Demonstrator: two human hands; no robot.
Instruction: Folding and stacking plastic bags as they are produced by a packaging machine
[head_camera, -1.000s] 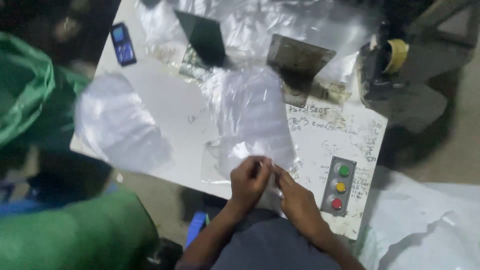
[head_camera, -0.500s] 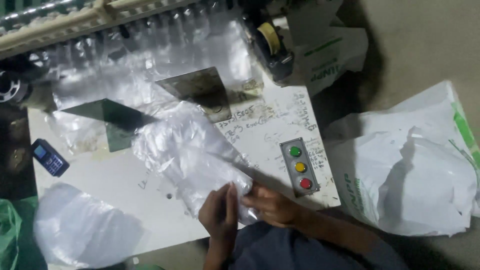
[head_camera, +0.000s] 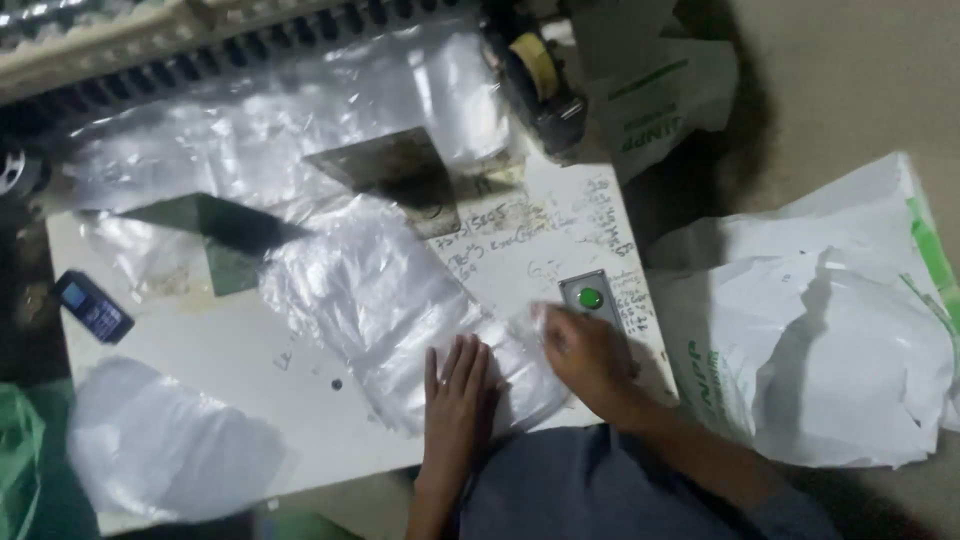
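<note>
A stack of clear plastic bags (head_camera: 385, 295) lies across the middle of a white worktable (head_camera: 250, 365). My left hand (head_camera: 455, 395) rests flat on the near end of the stack, fingers spread. My right hand (head_camera: 585, 360) is closed on the right corner of the same bags, just below a small grey control box (head_camera: 592, 298) whose green button shows; the hand covers the rest of the box.
A small dark phone (head_camera: 93, 307) lies at the table's left edge. Another pile of clear plastic (head_camera: 165, 450) sits at the near left. Two dark metal plates (head_camera: 395, 175) stand at the back. A tape roll (head_camera: 540, 62) is behind, and a large white sack (head_camera: 820, 340) lies right.
My left hand has flattened onto the bag stack and my right hand has shifted right, over the control box's lower buttons. The view has swung further right.
</note>
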